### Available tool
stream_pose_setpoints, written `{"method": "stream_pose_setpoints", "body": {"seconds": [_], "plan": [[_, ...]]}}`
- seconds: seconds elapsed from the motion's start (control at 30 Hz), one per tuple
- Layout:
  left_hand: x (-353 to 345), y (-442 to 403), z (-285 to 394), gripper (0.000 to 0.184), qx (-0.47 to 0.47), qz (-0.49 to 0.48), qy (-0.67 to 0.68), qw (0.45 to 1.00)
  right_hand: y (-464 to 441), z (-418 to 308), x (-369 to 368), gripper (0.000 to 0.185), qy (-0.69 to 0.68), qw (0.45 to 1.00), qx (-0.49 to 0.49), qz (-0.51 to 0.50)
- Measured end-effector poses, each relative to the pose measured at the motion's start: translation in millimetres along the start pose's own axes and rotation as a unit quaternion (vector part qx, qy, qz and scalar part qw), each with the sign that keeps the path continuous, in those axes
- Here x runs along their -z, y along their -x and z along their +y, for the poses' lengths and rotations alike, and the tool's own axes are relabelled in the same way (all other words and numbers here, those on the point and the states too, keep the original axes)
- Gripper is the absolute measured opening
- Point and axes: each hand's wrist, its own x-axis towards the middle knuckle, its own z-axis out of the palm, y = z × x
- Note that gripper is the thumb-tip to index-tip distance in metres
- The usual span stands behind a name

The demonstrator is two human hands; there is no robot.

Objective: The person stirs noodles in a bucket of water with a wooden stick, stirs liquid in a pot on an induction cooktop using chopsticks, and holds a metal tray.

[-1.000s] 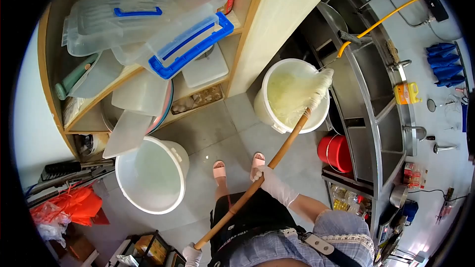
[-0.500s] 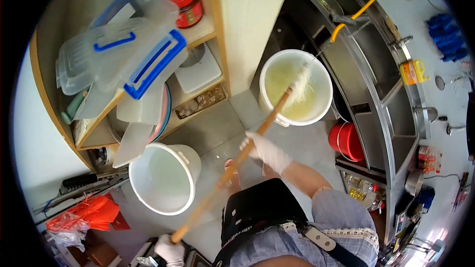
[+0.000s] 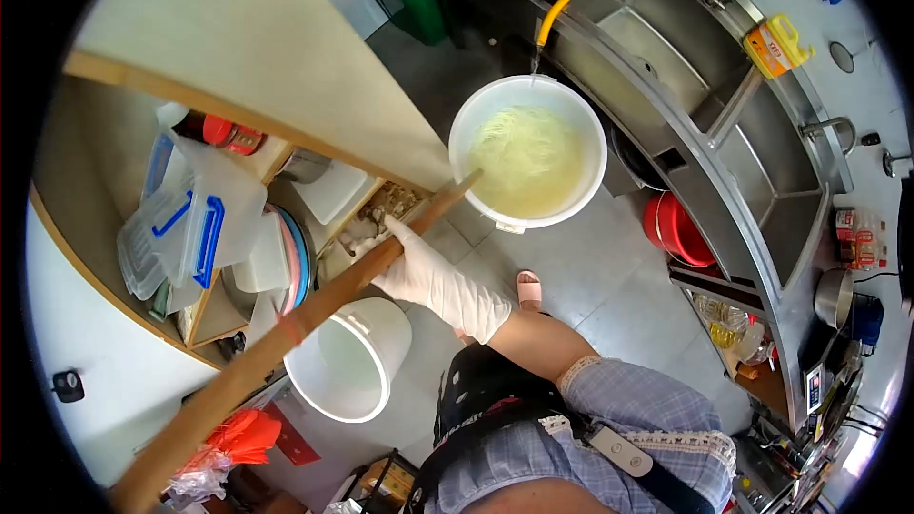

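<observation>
My right hand (image 3: pixel 428 278), in a white glove, is closed around a long wooden pole (image 3: pixel 328 300). The pole runs from the lower left up to a white bucket (image 3: pixel 598 157), and its far end crosses the rim at the water's near left side. Inside the bucket, thin pale strands (image 3: pixel 524 145) float in yellowish water. A yellow hose (image 3: pixel 552 19) hangs over the bucket's far rim, with water running from its end. My left hand is out of view.
A second white bucket (image 3: pixel 386 362) with clear liquid stands below the pole. At left are wooden shelves (image 3: pixel 214 333) with plastic boxes (image 3: pixel 224 200). Steel sinks (image 3: pixel 657 48) line the right, a red bucket (image 3: pixel 678 230) beneath them. A green bin (image 3: pixel 422 8) stands at the back.
The pole's far end, which lifted strands above the water, is now lowered at the bucket's near left. My right hand has moved left and up. My left hand has left the view.
</observation>
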Motion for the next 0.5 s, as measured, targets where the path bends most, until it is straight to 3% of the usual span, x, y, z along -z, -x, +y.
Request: {"method": "stream_pose_setpoints", "body": {"seconds": [0.03, 0.07, 0.1, 0.13, 0.17, 0.2, 0.23, 0.3, 0.37, 0.43, 0.5], "plan": [[-9, 9, -2, 0.020, 0.159, -0.103, 0.147, 0.971, 5, -12, 1, 0.026, -0.036, 0.999, 0.004, -0.001], [-20, 22, -4, 0.023, 0.307, -0.202, 0.285, 0.885, 8, -29, 10, 0.028, -0.080, 0.996, 0.010, -0.035], [-31, 19, 7, 0.029, 0.437, -0.292, 0.407, 0.748, 14, -48, 13, 0.026, -0.060, 0.997, 0.042, -0.006], [-32, 17, 22, 0.029, 0.382, -0.334, 0.386, 0.770, 16, -68, 23, 0.025, -0.068, 0.995, 0.070, 0.032], [-36, -11, 63, 0.029, 0.203, -0.339, 0.319, 0.861, 16, -90, 37, 0.023, -0.077, 0.990, 0.096, 0.071], [-40, -37, 100, 0.029, 0.056, -0.322, 0.289, 0.900, 18, -114, 48, 0.023, -0.079, 0.989, 0.092, 0.082], [-44, -51, 123, 0.030, 0.002, -0.317, 0.287, 0.904, 22, -138, 55, 0.024, -0.081, 0.989, 0.087, 0.093], [-50, -70, 160, 0.031, -0.039, -0.332, 0.287, 0.898, 33, -181, 56, 0.029, -0.059, 0.989, 0.068, 0.117], [-56, -79, 190, 0.035, -0.049, -0.353, 0.259, 0.898, 38, -218, 49, 0.035, 0.027, 0.976, 0.119, 0.182], [-61, -88, 215, 0.038, -0.066, -0.405, 0.228, 0.883, 40, -255, 46, 0.038, -0.061, 0.987, 0.091, 0.121], [-63, -88, 237, 0.035, -0.070, -0.369, 0.240, 0.895, 42, -283, 34, 0.023, -0.050, 0.980, 0.091, 0.170]]}}
